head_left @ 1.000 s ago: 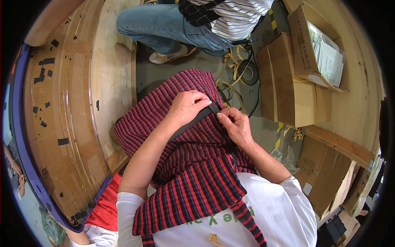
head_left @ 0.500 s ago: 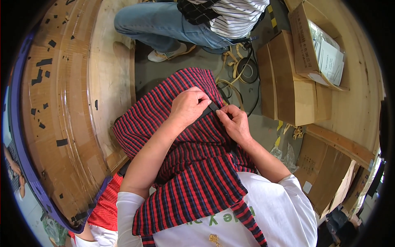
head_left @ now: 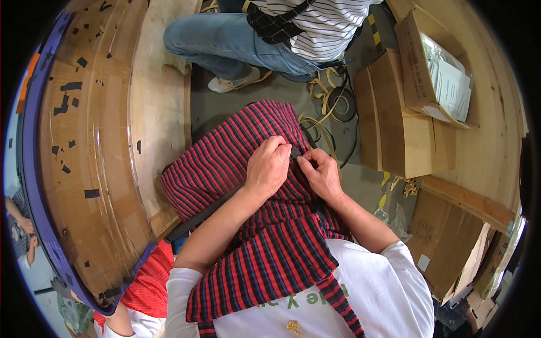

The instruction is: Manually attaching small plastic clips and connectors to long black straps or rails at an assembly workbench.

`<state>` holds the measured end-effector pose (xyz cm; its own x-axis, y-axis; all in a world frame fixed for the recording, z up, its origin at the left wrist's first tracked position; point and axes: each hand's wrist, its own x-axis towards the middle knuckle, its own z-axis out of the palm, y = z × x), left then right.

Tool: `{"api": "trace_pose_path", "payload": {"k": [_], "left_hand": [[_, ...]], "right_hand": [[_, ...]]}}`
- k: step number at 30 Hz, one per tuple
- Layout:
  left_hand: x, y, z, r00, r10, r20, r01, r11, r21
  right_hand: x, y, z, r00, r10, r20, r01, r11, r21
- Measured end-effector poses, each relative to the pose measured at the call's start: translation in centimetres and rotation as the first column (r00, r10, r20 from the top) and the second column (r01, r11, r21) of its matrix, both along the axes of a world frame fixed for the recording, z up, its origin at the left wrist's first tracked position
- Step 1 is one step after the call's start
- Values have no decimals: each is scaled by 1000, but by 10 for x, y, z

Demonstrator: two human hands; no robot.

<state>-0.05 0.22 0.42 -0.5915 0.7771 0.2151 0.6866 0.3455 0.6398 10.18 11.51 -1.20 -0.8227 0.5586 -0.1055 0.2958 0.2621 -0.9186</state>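
Over my lap lies a red and black striped apron. Above it, my left hand is closed, its thumb and fingertips pinching a narrow black strip. Close by on the right, my right hand pinches the same strip between thumb and forefinger. Only a short dark piece shows between the two hands. A longer black band runs out from under my left forearm toward the lower left; whether it is the same piece is hidden by my arm.
Left stands a cardboard-topped surface with black tape scraps and a purple edge. A person in jeans sits ahead. Cartons and an open box of papers stand right, near straps and cables on the floor.
My hands have come slightly down and closer together, still pinching the black strip. A black band now shows left of my left forearm. The whole view has shifted a little.
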Motion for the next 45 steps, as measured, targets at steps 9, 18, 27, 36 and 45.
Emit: {"api": "trace_pose_path", "payload": {"k": [9, 18, 27, 36, 45], "left_hand": [[-6, -6, 18, 988, -23, 151, 36, 996, -83], [-4, -38, 84, 828, -26, 560, -77, 984, 161], [-7, -56, 106, 812, -82, 577, -144, 931, 335], [6, -54, 99, 981, 129, 147, -162, 956, 246], [7, -69, 121, 976, 75, 207, -121, 968, 221]], "right_hand": [[-7, -5, 13, 988, 31, -149, -36, 999, -27], [-18, -6, 96, 974, 173, -147, -202, 957, -208], [-32, -11, 139, 918, 384, -103, -394, 913, -104], [-25, -27, 135, 887, 451, -98, -425, 881, 208], [-22, 25, 22, 936, 313, 164, -316, 949, -6]]}}
